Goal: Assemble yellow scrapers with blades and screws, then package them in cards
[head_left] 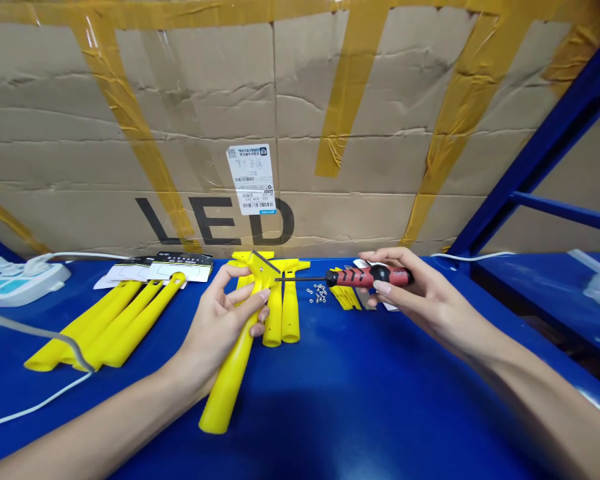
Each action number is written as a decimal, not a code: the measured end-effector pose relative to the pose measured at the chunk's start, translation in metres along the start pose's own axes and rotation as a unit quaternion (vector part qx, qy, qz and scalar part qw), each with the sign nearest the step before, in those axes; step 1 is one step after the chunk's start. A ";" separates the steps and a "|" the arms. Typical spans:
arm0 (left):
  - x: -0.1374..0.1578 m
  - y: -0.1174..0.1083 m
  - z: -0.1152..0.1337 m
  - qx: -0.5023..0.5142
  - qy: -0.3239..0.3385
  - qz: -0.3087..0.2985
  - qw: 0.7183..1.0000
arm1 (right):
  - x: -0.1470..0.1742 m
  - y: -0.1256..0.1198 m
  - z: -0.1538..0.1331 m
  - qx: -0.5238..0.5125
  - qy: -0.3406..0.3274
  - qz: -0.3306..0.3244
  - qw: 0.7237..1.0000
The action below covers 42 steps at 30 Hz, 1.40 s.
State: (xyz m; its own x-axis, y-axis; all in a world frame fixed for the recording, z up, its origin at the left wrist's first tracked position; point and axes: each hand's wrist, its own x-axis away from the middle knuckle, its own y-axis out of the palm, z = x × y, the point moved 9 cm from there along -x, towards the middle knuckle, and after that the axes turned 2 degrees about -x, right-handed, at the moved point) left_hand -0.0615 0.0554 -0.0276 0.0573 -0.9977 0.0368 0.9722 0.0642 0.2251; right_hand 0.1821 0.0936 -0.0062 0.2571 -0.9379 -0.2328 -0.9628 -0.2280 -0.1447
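Observation:
My left hand is closed around the neck of a yellow scraper. It is tilted, its hollow handle end toward me and its flared head with a dark blade edge pointing up and away. My right hand grips the red and black handle of a screwdriver, held level. The screwdriver's thin shaft runs left, and its tip is at the scraper's head; whether it touches I cannot tell. Behind the scraper lie other yellow scraper handles. Small metal nuts or screws are scattered under the shaft.
Several yellow handles with packaging cards lie at the left. A white power strip and cables are beyond them. Small yellow pieces lie near my right hand. A large cardboard box stands behind the blue table.

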 end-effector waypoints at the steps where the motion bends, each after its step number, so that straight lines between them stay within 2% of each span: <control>1: 0.000 0.000 0.000 0.002 -0.001 -0.001 1.000 | 0.001 -0.001 -0.003 0.012 -0.013 0.007 1.000; 3: 0.000 0.001 0.000 -0.001 -0.002 -0.007 1.000 | 0.002 -0.009 -0.004 0.060 -0.021 0.051 0.997; 5: 0.001 0.001 0.001 -0.004 -0.001 -0.013 1.000 | 0.003 -0.014 0.000 0.099 -0.001 0.078 0.992; 7: 0.002 -0.001 0.002 -0.002 0.001 -0.011 1.000 | 0.002 -0.010 0.002 0.082 0.006 0.048 0.995; 10: 0.001 -0.003 0.003 0.010 0.002 -0.005 1.000 | 0.002 -0.001 -0.004 0.032 -0.026 -0.011 0.999; 12: 0.000 -0.002 0.004 0.012 0.002 -0.010 1.000 | 0.002 -0.003 -0.005 0.048 -0.031 0.007 0.998; 15: 0.000 0.000 0.005 0.006 0.001 -0.019 1.000 | 0.002 -0.010 0.001 0.087 0.006 0.057 0.995; 18: -0.001 -0.001 0.006 0.007 0.003 -0.015 1.000 | 0.001 -0.005 0.004 0.059 0.016 0.020 0.998; 21: -0.002 -0.002 0.006 0.011 -0.005 -0.004 1.000 | 0.001 0.000 -0.001 0.036 -0.020 -0.015 0.999; 23: -0.002 -0.001 0.004 0.011 -0.013 -0.009 1.000 | 0.000 -0.006 -0.002 0.054 -0.021 0.016 0.998; 26: -0.001 0.001 0.004 0.013 -0.013 -0.020 1.000 | 0.000 -0.015 0.002 0.084 0.013 0.071 0.994; 32: -0.003 -0.001 0.004 0.018 -0.009 -0.014 1.000 | 0.000 -0.001 -0.009 0.071 -0.037 -0.001 0.997; 37: -0.003 0.002 0.001 0.009 -0.015 -0.034 0.999 | 0.001 -0.008 0.002 0.105 0.018 0.041 0.993; 42: -0.005 -0.001 0.002 0.016 -0.010 -0.022 1.000 | 0.004 0.001 -0.015 0.123 -0.067 -0.012 0.990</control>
State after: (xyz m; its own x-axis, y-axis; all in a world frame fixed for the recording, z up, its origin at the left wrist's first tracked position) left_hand -0.0633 0.0603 -0.0264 0.0106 -0.9989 0.0456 0.9660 0.0220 0.2578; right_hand 0.1809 0.0856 0.0075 0.3049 -0.8861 -0.3492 -0.9113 -0.1649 -0.3772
